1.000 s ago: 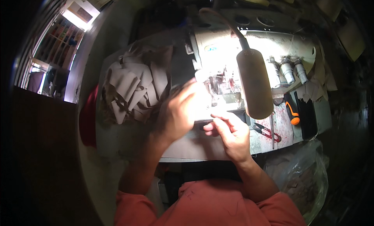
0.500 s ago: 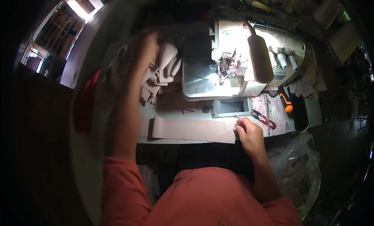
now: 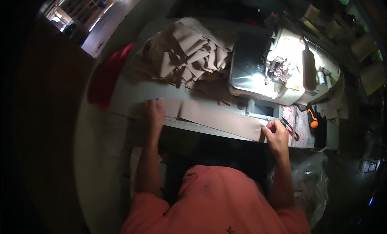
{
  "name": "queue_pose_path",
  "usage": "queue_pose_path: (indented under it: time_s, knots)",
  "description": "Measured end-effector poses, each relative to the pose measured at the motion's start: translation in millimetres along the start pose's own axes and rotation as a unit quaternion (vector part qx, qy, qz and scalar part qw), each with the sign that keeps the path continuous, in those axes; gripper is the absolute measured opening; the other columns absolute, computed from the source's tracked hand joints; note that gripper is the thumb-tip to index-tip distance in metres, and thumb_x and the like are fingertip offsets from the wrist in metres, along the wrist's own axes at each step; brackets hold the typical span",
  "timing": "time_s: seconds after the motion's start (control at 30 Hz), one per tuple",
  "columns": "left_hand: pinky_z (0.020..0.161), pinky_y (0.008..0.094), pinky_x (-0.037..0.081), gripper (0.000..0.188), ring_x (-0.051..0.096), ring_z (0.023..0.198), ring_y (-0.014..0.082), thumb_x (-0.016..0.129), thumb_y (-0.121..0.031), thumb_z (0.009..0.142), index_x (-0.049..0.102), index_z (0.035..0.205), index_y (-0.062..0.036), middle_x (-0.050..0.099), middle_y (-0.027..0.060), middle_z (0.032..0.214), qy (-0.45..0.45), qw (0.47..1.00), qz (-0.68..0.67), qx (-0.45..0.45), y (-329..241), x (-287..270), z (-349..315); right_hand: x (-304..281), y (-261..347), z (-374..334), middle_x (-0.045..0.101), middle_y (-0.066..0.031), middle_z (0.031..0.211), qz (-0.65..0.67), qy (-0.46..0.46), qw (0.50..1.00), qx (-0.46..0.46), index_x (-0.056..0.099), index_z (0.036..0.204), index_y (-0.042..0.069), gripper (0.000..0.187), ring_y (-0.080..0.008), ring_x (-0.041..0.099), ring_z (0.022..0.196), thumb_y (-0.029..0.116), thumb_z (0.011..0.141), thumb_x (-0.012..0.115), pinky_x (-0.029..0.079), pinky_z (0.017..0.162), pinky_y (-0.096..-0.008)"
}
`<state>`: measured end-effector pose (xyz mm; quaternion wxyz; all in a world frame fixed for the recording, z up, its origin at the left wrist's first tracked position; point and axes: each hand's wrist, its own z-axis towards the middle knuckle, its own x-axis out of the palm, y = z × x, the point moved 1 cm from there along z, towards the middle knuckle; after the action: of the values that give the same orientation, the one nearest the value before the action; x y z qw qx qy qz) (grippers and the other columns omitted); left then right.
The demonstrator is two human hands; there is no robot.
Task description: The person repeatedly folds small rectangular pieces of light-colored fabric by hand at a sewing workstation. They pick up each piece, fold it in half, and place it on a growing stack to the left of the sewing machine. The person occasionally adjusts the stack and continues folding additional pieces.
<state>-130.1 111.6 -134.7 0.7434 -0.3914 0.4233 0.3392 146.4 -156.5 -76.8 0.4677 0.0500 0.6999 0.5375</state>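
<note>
A long tan fabric strip (image 3: 213, 118) lies flat along the near edge of the sewing table (image 3: 121, 97), stretched between both hands. The left hand (image 3: 154, 112) presses down on its end at 9 o'clock, fingers flat, not clenched. The right hand (image 3: 276, 131) pinches its end at 3 o'clock. The sewing machine (image 3: 266, 72) stands at 1 o'clock, with a pile of tan fabric pieces (image 3: 189, 52) at 11 o'clock.

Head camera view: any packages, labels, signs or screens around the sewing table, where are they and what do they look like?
Clear crinkled plastic bag: hangs below the table's right end, beside the right forearm.
No labels, signs or screens can be made out.
</note>
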Motion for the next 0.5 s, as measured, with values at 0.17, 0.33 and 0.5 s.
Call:
queue_pose_path:
  time_s: [0.17, 0.33, 0.5]
  knots:
    - [0.069, 0.0382, 0.039, 0.014, 0.048, 0.076, 0.0323, 0.054, -0.011, 0.073, 0.049, 0.081, -0.0018, 0.05, 0.016, 0.08, -0.176, 0.973, -0.047, 0.138, -55.0, -43.5, 29.3, 5.3, -14.1, 5.5, 0.047, 0.002, 0.063, 0.275, 0.058, 0.955, 0.097, 0.048, 0.088, 0.0, 0.023, -0.0039, 0.042, 0.054, -0.004, 0.068, 0.06, 0.035, 0.047, -0.0169]
    - [0.066, 0.0312, 0.042, 0.018, 0.051, 0.071, 0.0221, 0.06, -0.017, 0.072, 0.052, 0.079, -0.0034, 0.051, 0.0093, 0.076, 0.238, 0.875, -0.339, 0.251, -190.4, -33.5, -46.1, 6.3, -0.4, 7.6, 0.049, 0.0008, 0.062, 0.354, 0.101, 0.925, 0.097, 0.046, 0.098, -0.001, 0.031, -0.0036, 0.043, 0.051, -0.004, 0.07, 0.059, 0.034, 0.045, -0.0154]
    - [0.062, 0.0302, 0.041, 0.019, 0.052, 0.068, 0.0203, 0.063, -0.015, 0.069, 0.052, 0.077, -0.001, 0.051, 0.0076, 0.072, 0.233, 0.857, -0.384, 0.253, -222.8, 1.2, -62.7, 14.2, 9.9, 9.9, 0.053, -0.0032, 0.062, 0.398, 0.095, 0.91, 0.068, 0.042, 0.105, -0.005, 0.038, -0.006, 0.047, 0.051, -0.002, 0.071, 0.059, 0.039, 0.045, -0.0171]
